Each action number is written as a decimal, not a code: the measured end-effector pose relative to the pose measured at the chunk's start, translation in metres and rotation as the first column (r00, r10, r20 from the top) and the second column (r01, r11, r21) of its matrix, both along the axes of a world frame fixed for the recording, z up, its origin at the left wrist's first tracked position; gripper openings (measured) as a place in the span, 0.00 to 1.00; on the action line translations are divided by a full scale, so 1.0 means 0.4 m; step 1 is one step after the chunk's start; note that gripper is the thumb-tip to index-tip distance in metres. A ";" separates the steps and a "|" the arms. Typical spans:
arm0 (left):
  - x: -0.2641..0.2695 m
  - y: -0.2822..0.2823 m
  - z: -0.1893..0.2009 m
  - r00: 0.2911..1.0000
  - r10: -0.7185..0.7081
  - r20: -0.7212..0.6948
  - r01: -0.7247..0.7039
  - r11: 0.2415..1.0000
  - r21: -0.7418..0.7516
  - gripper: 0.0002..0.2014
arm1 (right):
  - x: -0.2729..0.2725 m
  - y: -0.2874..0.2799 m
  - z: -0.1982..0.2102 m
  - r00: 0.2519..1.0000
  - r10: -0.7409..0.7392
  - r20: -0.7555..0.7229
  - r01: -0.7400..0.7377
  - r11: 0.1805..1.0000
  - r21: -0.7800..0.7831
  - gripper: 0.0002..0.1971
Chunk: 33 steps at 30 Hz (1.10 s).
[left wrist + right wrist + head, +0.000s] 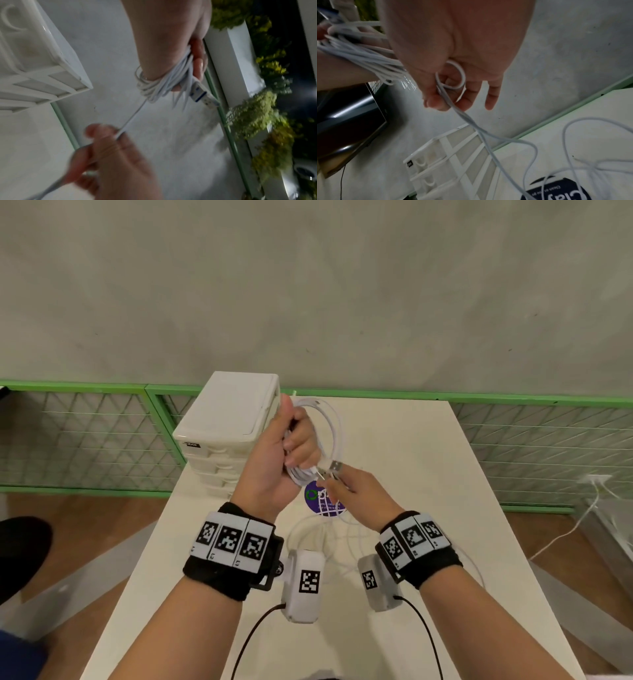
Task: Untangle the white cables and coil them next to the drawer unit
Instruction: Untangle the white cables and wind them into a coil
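Cables, white and thin, are partly wound into a round coil that the left hand grips, held up above the desk just to the right of the drawer unit. The left fingers are curled tight through the coil, thumb up at 12 o'clock, so the loops hang around the palm. A USB plug sticks out of the bundle at about 4 o'clock from that hand. The right hand, close by at 4 o'clock, pinches a loose strand between thumb and forefinger, with a small loop caught inside the palm; the other right fingers hang relaxed. From that pinch the strand runs down to the slack that lies in loose curves on the desk, near 6 o'clock of the hands and over a dark round sticker. The step in hand appears to be winding the next turn onto the coil. To do it well, the right hand should let the strand slide through a light pinch while sweeping it round the left hand, matching the size of the loops already there. A slight roll of the strand between the fingers would take out twist. The slack seems to cross itself on the desk, so pull gently and lift any crossing free before it tightens into a knot. Whether the slack holds one cable or several cannot be told.
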<state>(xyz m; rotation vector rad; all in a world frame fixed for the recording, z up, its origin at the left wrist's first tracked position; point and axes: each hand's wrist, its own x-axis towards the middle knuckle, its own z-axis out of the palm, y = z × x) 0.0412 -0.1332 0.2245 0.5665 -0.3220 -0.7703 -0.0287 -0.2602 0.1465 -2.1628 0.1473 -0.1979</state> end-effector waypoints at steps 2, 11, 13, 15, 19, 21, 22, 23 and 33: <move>0.007 0.003 0.011 0.994 0.092 -0.051 -0.095 0.994 -0.056 0.15 | -0.005 0.006 -0.001 0.998 0.017 -0.066 -0.012 0.998 0.069 0.13; 0.014 0.015 0.013 0.843 0.491 0.220 -0.519 0.849 0.093 0.14 | -0.022 0.053 -0.012 0.996 0.009 -0.087 0.035 0.868 0.496 0.16; 0.020 0.023 0.005 0.722 0.534 0.440 -0.644 0.750 0.148 0.13 | -0.031 0.056 -0.014 0.997 -0.019 -0.081 0.057 0.862 0.504 0.14; 0.027 0.035 -0.017 0.546 0.468 0.695 -0.758 0.630 0.171 0.13 | -0.038 0.056 -0.009 0.996 -0.047 -0.078 0.079 0.875 0.479 0.11; 0.045 0.044 -0.081 0.339 -0.053 0.939 -0.849 0.413 0.329 0.17 | -0.060 0.041 0.025 0.993 -0.113 0.012 0.099 0.912 0.398 0.16; 0.049 0.039 -0.116 0.422 -0.298 0.856 -0.801 0.321 0.506 0.22 | -0.068 0.035 0.044 0.994 -0.095 0.048 0.071 0.926 0.372 0.17; 0.044 0.037 -0.133 0.483 -0.351 0.802 -0.732 0.342 0.590 0.23 | -0.070 0.033 0.051 0.995 -0.082 0.061 0.056 0.935 0.349 0.16; 0.042 0.036 -0.154 0.542 -0.388 0.745 -0.635 0.392 0.666 0.23 | -0.070 0.030 0.052 0.995 -0.075 0.073 0.048 0.948 0.315 0.16; -0.036 0.036 -0.142 0.732 -0.588 0.346 0.166 0.646 0.745 0.19 | -0.053 -0.035 0.059 0.963 -0.185 0.196 0.112 0.936 0.335 0.08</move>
